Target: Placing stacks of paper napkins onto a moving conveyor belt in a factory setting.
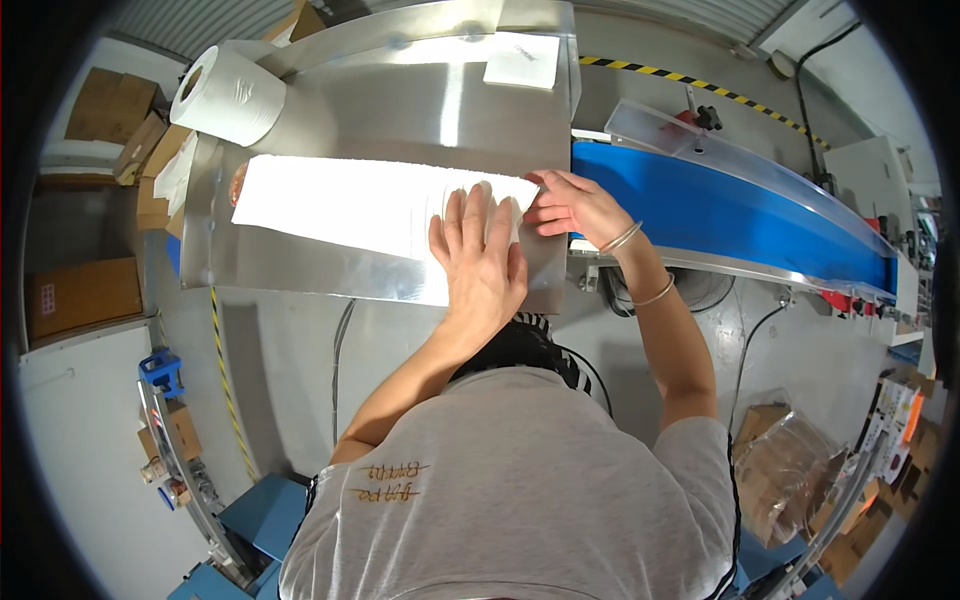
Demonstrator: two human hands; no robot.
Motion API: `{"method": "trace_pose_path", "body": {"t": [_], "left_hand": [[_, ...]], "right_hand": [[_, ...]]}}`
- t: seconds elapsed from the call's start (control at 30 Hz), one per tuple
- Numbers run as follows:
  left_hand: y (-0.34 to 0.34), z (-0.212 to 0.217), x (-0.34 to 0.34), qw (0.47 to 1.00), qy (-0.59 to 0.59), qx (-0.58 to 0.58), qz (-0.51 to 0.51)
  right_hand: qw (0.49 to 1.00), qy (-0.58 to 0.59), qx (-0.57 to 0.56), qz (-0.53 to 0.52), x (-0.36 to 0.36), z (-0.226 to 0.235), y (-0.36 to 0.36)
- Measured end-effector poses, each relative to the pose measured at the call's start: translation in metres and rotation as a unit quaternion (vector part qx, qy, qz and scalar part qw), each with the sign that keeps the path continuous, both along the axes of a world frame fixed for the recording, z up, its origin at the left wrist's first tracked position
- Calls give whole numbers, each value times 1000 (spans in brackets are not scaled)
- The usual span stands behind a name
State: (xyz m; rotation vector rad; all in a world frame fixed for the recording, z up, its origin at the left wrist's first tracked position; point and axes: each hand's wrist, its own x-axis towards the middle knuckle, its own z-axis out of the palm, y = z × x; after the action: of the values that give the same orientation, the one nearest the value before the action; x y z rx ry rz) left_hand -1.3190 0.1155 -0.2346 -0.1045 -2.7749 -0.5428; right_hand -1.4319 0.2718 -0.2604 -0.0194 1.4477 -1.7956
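Observation:
A long white strip of folded paper or cloth (330, 205) lies across the metal worktop. It looks like a thick wad, widest at its left end. My left hand (476, 265) rests flat on its right part, fingers spread and pointing away from me. At the strip's right end is my right hand (582, 208), fingers stretched out and apart, its fingertips touching or just beside the edge. Two bracelets ring that arm. A small reddish-brown round thing (238, 186) peeks out at the strip's left end; most of it is hidden.
The metal worktop (370, 110) has raised sides. A large white roll (228, 97) stands at its back left corner, and a white square sheet (522, 60) lies at the back right. To the right runs a blue conveyor belt (720, 210) with a clear guard (650, 125). Cardboard boxes (85, 300) sit left.

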Motion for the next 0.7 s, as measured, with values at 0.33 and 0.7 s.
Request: {"method": "trace_pose_path", "body": {"t": [0.33,0.7], "left_hand": [[1,-1,2,999,18,41,-15],[-3,3,3,999,15,45,13]], "right_hand": [[967,247,60,17,-5,-22,16],[962,269,22,48,-21,-30,39]]}}
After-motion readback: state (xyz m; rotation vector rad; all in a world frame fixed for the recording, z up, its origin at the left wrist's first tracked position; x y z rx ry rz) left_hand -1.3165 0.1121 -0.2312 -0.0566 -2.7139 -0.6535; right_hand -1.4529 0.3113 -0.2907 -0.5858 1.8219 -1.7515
